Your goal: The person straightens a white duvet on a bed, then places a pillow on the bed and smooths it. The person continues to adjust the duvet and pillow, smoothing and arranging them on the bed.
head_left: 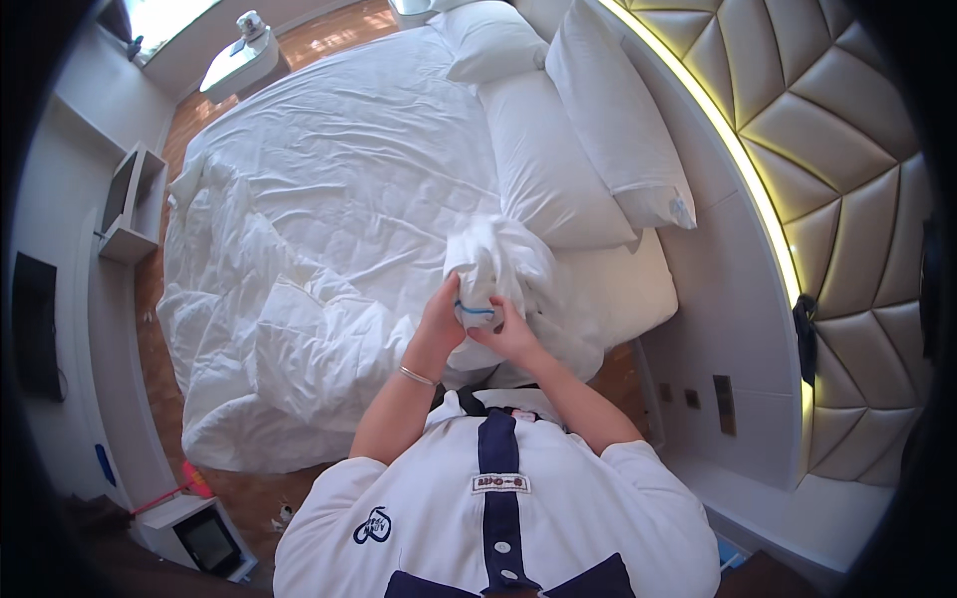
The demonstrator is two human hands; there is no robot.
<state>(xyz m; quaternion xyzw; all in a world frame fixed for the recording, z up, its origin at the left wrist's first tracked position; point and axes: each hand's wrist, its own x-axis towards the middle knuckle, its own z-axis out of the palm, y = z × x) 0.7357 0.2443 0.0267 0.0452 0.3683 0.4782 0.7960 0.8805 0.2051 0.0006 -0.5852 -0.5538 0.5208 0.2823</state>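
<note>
My left hand point(442, 319) and my right hand point(511, 334) both grip a bunched white pillowcase point(498, 261) with a blue stripe near its lower edge, held up over the near right corner of the bed. My left wrist wears a thin bracelet. Under the cloth lies a crumpled white duvet point(299, 299) spread over the bed. Several white pillows point(598, 130) lie stacked against the head of the bed at the upper right.
A padded headboard wall point(847, 199) with a lit strip curves along the right. A white ledge point(728, 329) runs beside the bed. A small white table point(239, 60) stands at the far end. White shelves point(130, 209) line the left wall; wooden floor surrounds the bed.
</note>
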